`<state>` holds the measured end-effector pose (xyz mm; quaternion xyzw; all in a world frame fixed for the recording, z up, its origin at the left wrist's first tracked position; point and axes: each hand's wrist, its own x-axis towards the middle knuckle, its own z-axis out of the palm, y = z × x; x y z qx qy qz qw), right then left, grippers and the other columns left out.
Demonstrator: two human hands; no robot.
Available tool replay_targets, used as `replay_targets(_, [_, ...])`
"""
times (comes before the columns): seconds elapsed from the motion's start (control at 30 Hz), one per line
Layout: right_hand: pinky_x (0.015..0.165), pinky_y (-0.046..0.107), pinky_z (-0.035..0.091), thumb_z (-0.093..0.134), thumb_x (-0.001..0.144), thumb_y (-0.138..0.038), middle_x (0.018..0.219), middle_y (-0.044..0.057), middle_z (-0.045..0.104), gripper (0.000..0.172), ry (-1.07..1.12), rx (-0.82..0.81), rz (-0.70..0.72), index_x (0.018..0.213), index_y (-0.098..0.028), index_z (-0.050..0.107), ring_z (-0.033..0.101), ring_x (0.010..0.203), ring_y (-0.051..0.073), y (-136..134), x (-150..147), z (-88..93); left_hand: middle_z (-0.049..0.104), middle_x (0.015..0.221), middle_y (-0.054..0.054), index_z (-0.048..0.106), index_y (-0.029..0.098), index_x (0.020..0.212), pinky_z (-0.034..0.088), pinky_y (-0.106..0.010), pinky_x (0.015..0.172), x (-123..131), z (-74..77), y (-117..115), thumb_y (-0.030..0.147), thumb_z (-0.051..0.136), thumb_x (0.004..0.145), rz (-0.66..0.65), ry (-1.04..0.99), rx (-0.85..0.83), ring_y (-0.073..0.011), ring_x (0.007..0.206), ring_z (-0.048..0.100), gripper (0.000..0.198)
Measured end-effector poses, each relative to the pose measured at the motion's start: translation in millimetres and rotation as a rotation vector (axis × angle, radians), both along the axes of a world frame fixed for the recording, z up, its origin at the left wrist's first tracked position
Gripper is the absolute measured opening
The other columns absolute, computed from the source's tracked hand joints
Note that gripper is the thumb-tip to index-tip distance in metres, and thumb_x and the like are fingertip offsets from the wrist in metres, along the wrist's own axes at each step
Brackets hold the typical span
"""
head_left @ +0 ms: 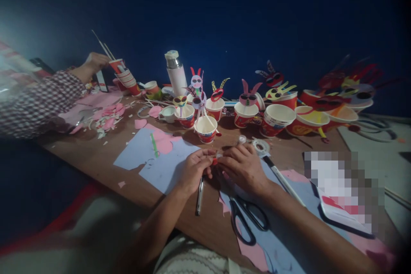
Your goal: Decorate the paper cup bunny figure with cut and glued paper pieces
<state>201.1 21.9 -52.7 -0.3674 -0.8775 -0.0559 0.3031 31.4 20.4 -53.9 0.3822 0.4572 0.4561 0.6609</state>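
Note:
Near the table's middle, my left hand [196, 172] and my right hand [245, 169] meet fingertip to fingertip. Between them is a small red piece [215, 161], pinched by the left fingers, with something small and whitish at the right fingertips. Below my left hand lies a pen [199, 197]. Black-handled scissors [245, 218] rest on blue and pink paper under my right hand. A tape roll [260, 147] sits just beyond the right hand. Behind the hands stands a paper cup [206, 129] with white sticks.
Cups with paper animal faces [245, 113] line the back, beside a white flask [176, 72]. Blue sheets [160, 154] and pink scraps [109, 115] lie left. A co-worker's checked sleeve [48, 98] reaches in at left. A marker [284, 180] and a blurred-out flat item lie right.

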Motion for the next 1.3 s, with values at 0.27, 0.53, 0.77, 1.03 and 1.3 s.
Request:
replay_targets(0.27, [0.069,0.034,0.029,0.052,0.084,-0.022,0.082,0.004,0.063,0.013,0.054,-0.002,0.015,0.087,-0.021,0.065,0.049,0.078,0.019,-1,-2,-1.9,0.054,0.064,0.002,0.060,0.013,0.086,0.036,-0.019,0.038,-8,1.4,2,0.029,0.060,0.070,-0.030,0.045,0.048,-0.0043,0.039,0.042,0.022])
replay_targets(0.53, [0.068,0.032,0.032,0.052,0.086,-0.025,0.080,0.004,0.062,0.014,0.219,-0.139,-0.014,0.081,-0.019,0.063,0.050,0.076,0.018,0,-4,-5.2,0.060,0.065,-0.001,0.066,0.015,0.088,0.038,-0.018,0.044,-57,26.5,60,0.024,0.056,0.069,0.178,0.553,0.340,-0.0081,0.048,0.048,0.024])
replay_targets(0.77, [0.069,0.032,0.036,0.051,0.085,-0.020,0.080,0.005,0.063,0.012,0.249,-0.150,0.007,0.081,-0.018,0.063,0.053,0.078,0.018,-2,-6,-6.5,0.059,0.054,0.002,0.069,0.011,0.078,0.035,-0.019,0.048,-56,8.3,93,0.018,0.059,0.063,0.026,0.734,0.382,-0.0112,0.051,0.048,0.019])
replay_targets(1.03, [0.069,0.031,0.040,0.050,0.086,-0.021,0.078,0.006,0.061,0.012,0.345,-0.273,0.049,0.082,-0.018,0.061,0.053,0.076,0.018,-7,-11,-2.6,0.065,0.068,-0.001,0.069,0.012,0.080,0.038,-0.021,0.057,-54,8.9,82,0.025,0.057,0.066,-0.030,0.824,0.421,-0.0151,0.064,0.054,0.022])
replay_targets(1.3, [0.056,0.024,0.042,0.051,0.085,-0.024,0.072,-0.001,0.061,0.010,0.628,-0.698,-0.095,0.080,-0.020,0.059,0.056,0.065,0.015,-12,-22,-9.7,0.053,0.052,0.003,0.062,0.015,0.066,0.030,-0.020,0.047,-50,3.3,59,0.035,0.056,0.071,-0.083,0.877,0.402,-0.0099,0.049,0.043,0.022])
